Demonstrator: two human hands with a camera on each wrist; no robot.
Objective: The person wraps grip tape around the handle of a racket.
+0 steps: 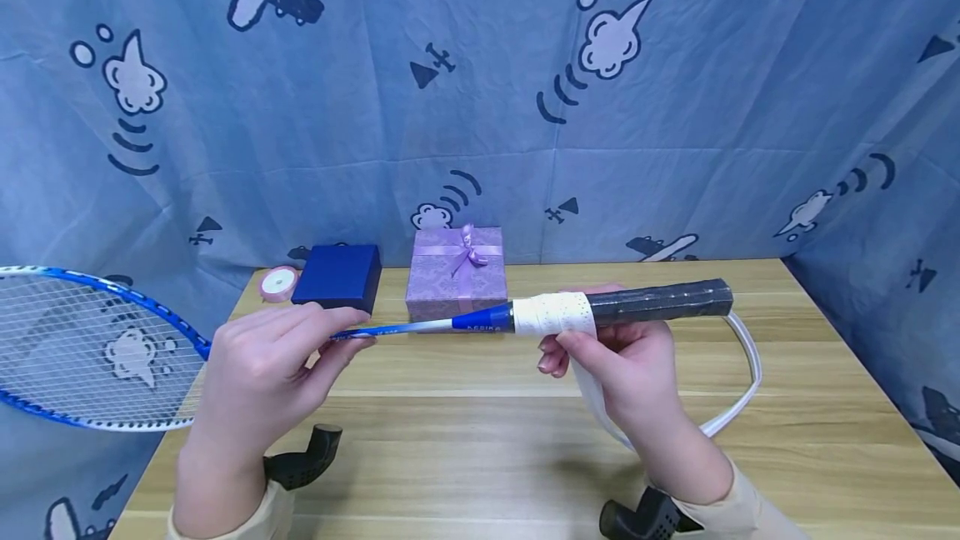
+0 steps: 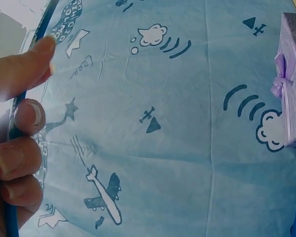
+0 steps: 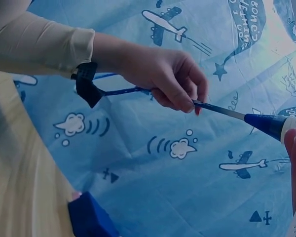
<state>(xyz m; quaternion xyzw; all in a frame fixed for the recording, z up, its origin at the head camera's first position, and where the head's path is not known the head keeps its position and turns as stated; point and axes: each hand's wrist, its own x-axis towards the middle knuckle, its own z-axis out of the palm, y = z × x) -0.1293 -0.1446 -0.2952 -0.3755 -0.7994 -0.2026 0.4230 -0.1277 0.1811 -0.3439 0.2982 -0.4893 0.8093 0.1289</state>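
Note:
A blue and white badminton racket point(image 1: 408, 328) is held level above the table, its strung head at the left. My left hand point(image 1: 262, 365) pinches the thin shaft between thumb and fingers; the left wrist view shows curled fingertips point(image 2: 22, 153) around it. White perforated grip tape point(image 1: 551, 313) wraps the part of the handle next to the blue cone. The rest of the handle point(image 1: 660, 301) is bare black. With thumb in front and fingers behind, my right hand point(image 1: 637, 365) grips the tape at the edge of the wrap. The tape's loose tail point(image 1: 753, 361) loops down to the right.
A dark blue box point(image 1: 337, 273), a lilac gift box point(image 1: 456, 273) with a bow, and a pink-edged ribbon roll point(image 1: 278, 283) stand along the back of the wooden table point(image 1: 465, 457). A blue patterned curtain point(image 1: 480, 107) hangs behind.

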